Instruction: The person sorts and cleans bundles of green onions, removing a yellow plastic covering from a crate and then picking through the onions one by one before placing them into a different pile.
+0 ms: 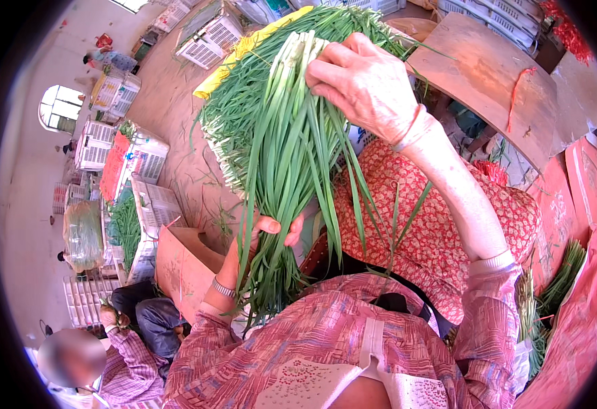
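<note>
Collar nearest, right hand curls over green stalks.

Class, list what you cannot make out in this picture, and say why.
In the head view:
- Left hand: its palm is hidden behind the leafy bunch.
- Right hand: its palm is hidden by the back of the hand.
- Seated co-worker: head blurred.
- Distant person: too small to tell what the hands do.
- Upper window: cut off by the top edge.

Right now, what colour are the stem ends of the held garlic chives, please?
The stem ends are white to pale green; head view shows them best.
</note>
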